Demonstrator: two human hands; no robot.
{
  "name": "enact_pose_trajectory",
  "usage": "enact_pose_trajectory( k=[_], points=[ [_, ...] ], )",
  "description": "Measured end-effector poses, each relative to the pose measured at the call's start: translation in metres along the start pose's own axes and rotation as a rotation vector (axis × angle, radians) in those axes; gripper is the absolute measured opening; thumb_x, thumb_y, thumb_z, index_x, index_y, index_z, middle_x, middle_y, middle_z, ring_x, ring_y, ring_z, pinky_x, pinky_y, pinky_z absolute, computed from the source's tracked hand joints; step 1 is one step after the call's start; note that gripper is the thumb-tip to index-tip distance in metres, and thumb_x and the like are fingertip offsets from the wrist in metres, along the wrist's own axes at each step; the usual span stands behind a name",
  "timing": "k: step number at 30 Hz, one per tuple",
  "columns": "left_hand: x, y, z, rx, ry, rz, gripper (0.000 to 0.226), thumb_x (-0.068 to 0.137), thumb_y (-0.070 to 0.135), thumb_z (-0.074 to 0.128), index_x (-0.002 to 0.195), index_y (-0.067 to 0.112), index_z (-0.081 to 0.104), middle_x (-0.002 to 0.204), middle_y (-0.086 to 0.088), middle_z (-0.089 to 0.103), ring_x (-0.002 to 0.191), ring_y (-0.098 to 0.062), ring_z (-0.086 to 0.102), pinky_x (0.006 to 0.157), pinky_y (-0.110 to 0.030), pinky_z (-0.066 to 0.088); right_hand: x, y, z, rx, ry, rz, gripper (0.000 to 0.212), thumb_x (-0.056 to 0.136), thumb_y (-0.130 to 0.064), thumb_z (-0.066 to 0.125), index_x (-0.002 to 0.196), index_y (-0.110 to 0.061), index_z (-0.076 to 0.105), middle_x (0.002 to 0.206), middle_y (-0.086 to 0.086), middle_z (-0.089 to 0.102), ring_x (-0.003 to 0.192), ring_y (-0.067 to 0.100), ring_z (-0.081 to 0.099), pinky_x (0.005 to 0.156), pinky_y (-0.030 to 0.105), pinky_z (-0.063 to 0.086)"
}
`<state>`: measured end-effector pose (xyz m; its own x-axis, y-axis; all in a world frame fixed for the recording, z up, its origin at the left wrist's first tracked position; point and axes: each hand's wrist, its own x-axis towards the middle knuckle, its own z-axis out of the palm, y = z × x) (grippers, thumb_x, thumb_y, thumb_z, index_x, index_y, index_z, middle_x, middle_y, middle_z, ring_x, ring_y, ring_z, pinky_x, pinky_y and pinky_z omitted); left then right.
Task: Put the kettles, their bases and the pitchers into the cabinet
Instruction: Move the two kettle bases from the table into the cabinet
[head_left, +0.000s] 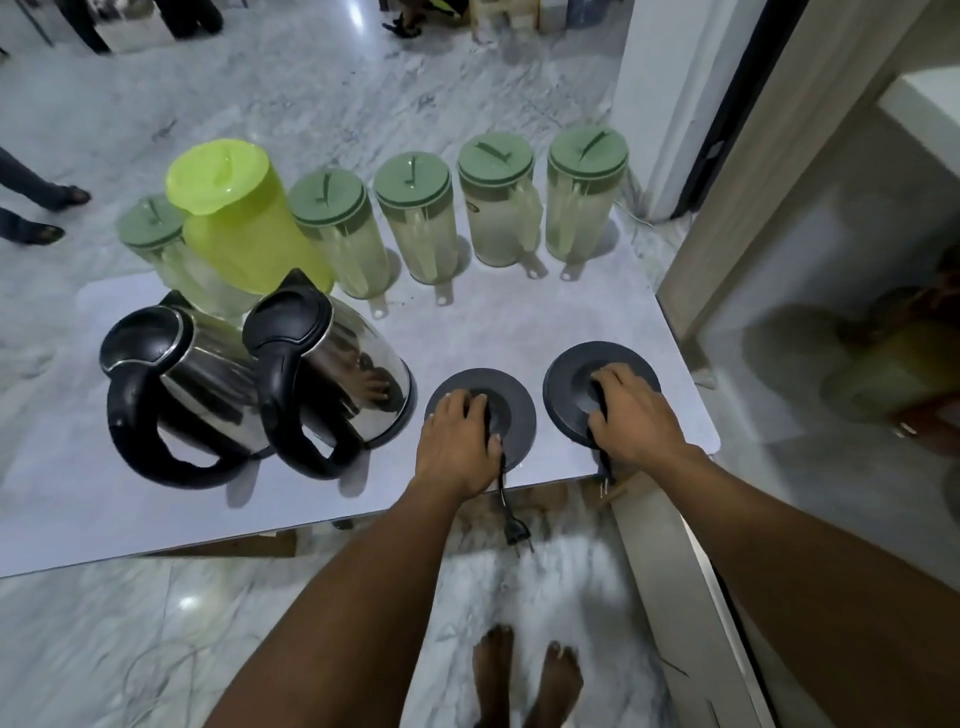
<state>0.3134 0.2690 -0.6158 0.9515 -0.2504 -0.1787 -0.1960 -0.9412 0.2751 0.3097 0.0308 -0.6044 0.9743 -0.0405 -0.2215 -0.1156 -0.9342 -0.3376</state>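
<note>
- The table (519, 322), pale grey, carries everything; its right edge runs beside the open cabinet (810, 291).
- A lime pitcher (244, 223) stands at the back left, largest of the row, partly hiding one clear pitcher with a green lid (150, 228).
- Four more clear pitchers (415, 218) with green lids line up to its right along the far edge.
- Two steel kettles (332, 374) with black lids and handles sit side by side on the near left, in front of the lime pitcher.
- Two round black bases lie near the table's front edge: the left base (514, 421) just right of the kettles, the right base (566, 374) near the corner.
- The left hand (457, 441) rests on the left base, its grip closed over the cord (503, 483), whose plug hangs off the edge.
- The right hand (634, 410) covers the right base, its grip curled around that base's cord.
</note>
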Motion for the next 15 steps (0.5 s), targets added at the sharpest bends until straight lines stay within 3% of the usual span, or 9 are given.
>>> enact_pose_trajectory(
  k=[3, 6, 9, 11, 13, 15],
  points=[
    [-0.024, 0.0, 0.012, -0.132, 0.12, -0.121, 0.053, 0.093, 0.043, 0.048, 0.138, 0.015, 0.05, 0.13, -0.007, 0.046, 0.125, -0.027, 0.045, 0.103, -0.042, 0.04, -0.023, 0.002, 0.009, 0.095, 0.092, 0.044, 0.037, 0.092, -0.021, 0.059, 0.127, -0.009, 0.06, 0.134, 0.01, 0.057, 0.121, 0.034, 0.052, 0.096, 0.043, 0.045],
    [-0.055, 0.014, 0.02, -0.328, 0.317, -0.489, 0.057, 0.089, 0.055, 0.05, 0.131, 0.018, 0.054, 0.129, -0.008, 0.046, 0.123, -0.031, 0.046, 0.1, -0.046, 0.044, -0.05, -0.002, 0.024, 0.247, 0.276, 0.303, 0.038, 0.091, -0.035, 0.065, 0.123, -0.015, 0.06, 0.133, 0.01, 0.054, 0.126, 0.034, 0.046, 0.1, 0.048, 0.04],
    [-0.072, 0.029, 0.026, -0.701, 0.288, -1.15, 0.096, 0.068, 0.083, 0.055, 0.134, 0.014, 0.045, 0.137, -0.014, 0.043, 0.126, -0.037, 0.045, 0.098, -0.052, 0.047, -0.064, -0.009, 0.038, 0.532, 0.386, 0.791, 0.078, 0.075, -0.063, 0.071, 0.132, -0.016, 0.048, 0.143, 0.013, 0.042, 0.133, 0.039, 0.04, 0.103, 0.055, 0.041],
    [-0.072, 0.033, 0.025, -1.118, 0.173, -1.42, 0.126, 0.042, 0.094, 0.062, 0.134, 0.009, 0.047, 0.132, -0.015, 0.053, 0.116, -0.037, 0.056, 0.093, -0.052, 0.053, -0.06, -0.011, 0.043, 0.876, 0.361, 1.096, 0.108, 0.06, -0.073, 0.077, 0.14, -0.013, 0.039, 0.146, 0.014, 0.043, 0.132, 0.039, 0.046, 0.102, 0.054, 0.046],
    [-0.066, 0.034, 0.027, -1.458, 0.11, -1.423, 0.116, 0.038, 0.087, 0.073, 0.118, 0.004, 0.06, 0.112, -0.012, 0.067, 0.096, -0.031, 0.068, 0.086, -0.052, 0.058, -0.055, -0.011, 0.048, 1.147, 0.303, 1.179, 0.117, 0.055, -0.07, 0.083, 0.144, -0.009, 0.037, 0.143, 0.014, 0.051, 0.127, 0.037, 0.054, 0.102, 0.05, 0.05],
    [-0.056, 0.031, 0.033, -1.63, 0.101, -1.335, 0.08, 0.054, 0.069, 0.084, 0.096, 0.005, 0.063, 0.091, -0.012, 0.071, 0.075, -0.026, 0.07, 0.078, -0.046, 0.062, -0.053, -0.01, 0.054, 1.209, 0.255, 1.139, 0.116, 0.053, -0.07, 0.084, 0.143, -0.008, 0.043, 0.139, 0.011, 0.059, 0.123, 0.035, 0.059, 0.102, 0.049, 0.052]
  ],
)
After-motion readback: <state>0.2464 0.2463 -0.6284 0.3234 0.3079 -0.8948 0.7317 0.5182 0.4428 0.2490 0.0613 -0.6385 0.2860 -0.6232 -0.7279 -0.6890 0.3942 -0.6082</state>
